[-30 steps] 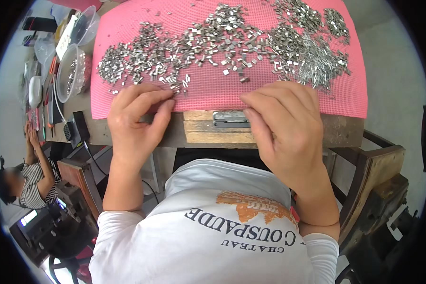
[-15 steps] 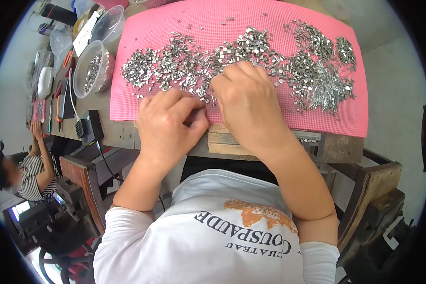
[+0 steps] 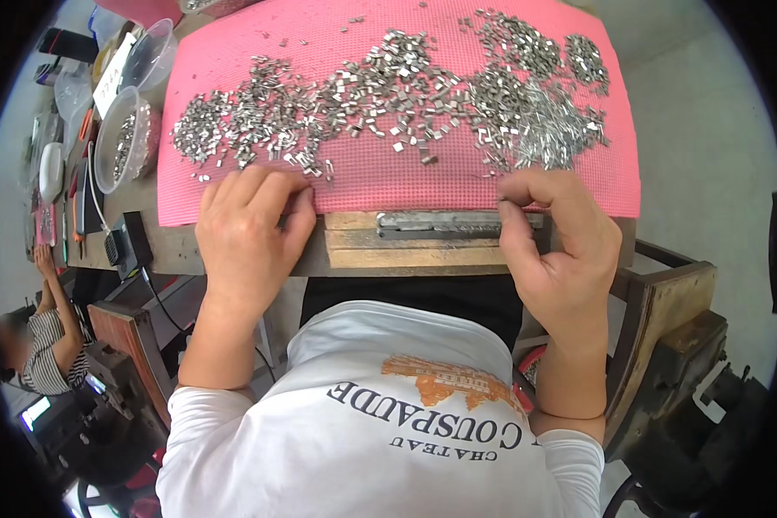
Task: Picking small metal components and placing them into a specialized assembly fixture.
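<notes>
A small assembly workshop: a worn wooden bench under a pink mat strewn with tiny metal parts, tubs of parts alongside, another worker seated nearby

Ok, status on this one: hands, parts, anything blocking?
Left hand on mat edge by small metal pieces. Right hand fingertips at metal strip. Nothing blocking.
</notes>
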The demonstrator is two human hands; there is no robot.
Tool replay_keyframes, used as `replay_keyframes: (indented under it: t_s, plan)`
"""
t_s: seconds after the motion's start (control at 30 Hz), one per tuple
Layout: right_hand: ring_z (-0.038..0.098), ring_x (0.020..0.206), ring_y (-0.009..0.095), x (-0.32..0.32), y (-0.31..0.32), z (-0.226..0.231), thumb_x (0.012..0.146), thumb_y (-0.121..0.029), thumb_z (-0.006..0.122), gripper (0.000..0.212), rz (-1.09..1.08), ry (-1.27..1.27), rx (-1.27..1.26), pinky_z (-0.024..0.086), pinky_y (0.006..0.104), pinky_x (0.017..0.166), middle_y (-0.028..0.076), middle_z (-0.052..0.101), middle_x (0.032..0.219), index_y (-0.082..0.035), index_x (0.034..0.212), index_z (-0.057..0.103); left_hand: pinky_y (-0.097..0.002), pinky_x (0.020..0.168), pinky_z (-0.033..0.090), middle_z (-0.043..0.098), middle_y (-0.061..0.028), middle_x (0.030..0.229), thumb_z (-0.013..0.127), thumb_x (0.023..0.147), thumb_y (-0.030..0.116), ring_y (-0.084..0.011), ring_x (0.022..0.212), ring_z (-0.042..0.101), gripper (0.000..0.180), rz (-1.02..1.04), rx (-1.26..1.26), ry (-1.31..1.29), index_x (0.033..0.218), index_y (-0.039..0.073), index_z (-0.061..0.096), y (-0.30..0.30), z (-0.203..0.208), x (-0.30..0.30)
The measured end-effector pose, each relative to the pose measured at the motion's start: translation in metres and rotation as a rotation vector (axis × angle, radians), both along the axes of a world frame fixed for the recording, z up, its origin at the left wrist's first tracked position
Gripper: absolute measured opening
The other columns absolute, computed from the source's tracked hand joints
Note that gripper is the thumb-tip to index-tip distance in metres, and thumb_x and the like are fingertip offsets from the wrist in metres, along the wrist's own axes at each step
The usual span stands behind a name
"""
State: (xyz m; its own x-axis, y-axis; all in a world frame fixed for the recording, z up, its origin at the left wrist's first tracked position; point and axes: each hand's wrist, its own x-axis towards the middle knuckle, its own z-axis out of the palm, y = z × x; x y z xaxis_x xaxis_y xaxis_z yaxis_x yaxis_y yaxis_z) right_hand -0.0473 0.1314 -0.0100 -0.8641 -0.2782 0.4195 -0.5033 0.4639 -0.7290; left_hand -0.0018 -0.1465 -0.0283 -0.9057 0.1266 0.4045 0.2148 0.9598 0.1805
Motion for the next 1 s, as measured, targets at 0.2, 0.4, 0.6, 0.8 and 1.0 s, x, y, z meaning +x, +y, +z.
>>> replay_keyframes:
  t_s: [0.2, 0.4, 0.6, 0.8, 1.0]
  plan:
    - [0.067, 0.08, 0.029, 0.016, 0.011, -0.015, 0.077, 0.011, 0.073, 0.026, 0.045, -0.028, -0.004, 0.054, 0.0383, 0.072, 0.01, 0.071, 0.091, -0.004, 0.099, 0.074, -0.0386, 0.077, 0.049, 0.071, -0.0076, 0.093, 0.077, 0.081, 0.003, -0.0285, 0.084, 0.066, 0.016, -0.176, 0.408, -0.091, 0.094, 0.007, 0.068, 0.033, 0.008, -0.003]
    - [0.065, 0.088, 0.03, 0.021, 0.006, -0.025, 0.077, 0.008, 0.075, 0.024, 0.05, 0.004, 0.016, 0.053, 0.0394, 0.075, 0.01, 0.067, 0.098, -0.002, 0.099, 0.071, -0.0374, 0.075, 0.046, 0.07, -0.0033, 0.097, 0.08, 0.078, 0.005, -0.0239, 0.085, 0.066, 0.019, -0.373, 0.404, -0.078, 0.094, 0.009, 0.07, 0.073, 0.001, -0.011]
    - [0.065, 0.086, 0.028, 0.018, 0.004, -0.026, 0.076, 0.009, 0.075, 0.023, 0.06, 0.08, 0.058, 0.052, 0.0383, 0.074, 0.009, 0.067, 0.097, -0.002, 0.095, 0.07, -0.0354, 0.074, 0.045, 0.069, -0.001, 0.096, 0.082, 0.076, 0.009, -0.0204, 0.082, 0.065, 0.02, -0.362, 0.304, -0.019, 0.093, 0.011, 0.071, 0.081, -0.008, -0.012]
    - [0.063, 0.087, 0.028, 0.016, 0.0, -0.033, 0.073, 0.006, 0.074, 0.024, 0.07, 0.163, 0.086, 0.051, 0.0391, 0.078, 0.007, 0.065, 0.096, -0.003, 0.094, 0.068, -0.0342, 0.075, 0.044, 0.069, -0.0001, 0.097, 0.082, 0.075, 0.012, -0.0179, 0.082, 0.065, 0.021, -0.352, 0.207, 0.014, 0.093, 0.012, 0.07, 0.084, -0.005, -0.011]
    - [0.062, 0.085, 0.026, 0.013, -0.002, -0.033, 0.07, 0.002, 0.072, 0.022, 0.061, 0.196, 0.136, 0.051, 0.0379, 0.076, 0.007, 0.065, 0.094, -0.004, 0.091, 0.066, -0.0335, 0.076, 0.044, 0.068, 0.0008, 0.097, 0.081, 0.076, 0.015, -0.0173, 0.08, 0.065, 0.022, -0.367, 0.132, 0.041, 0.094, 0.012, 0.069, 0.087, -0.003, -0.013]
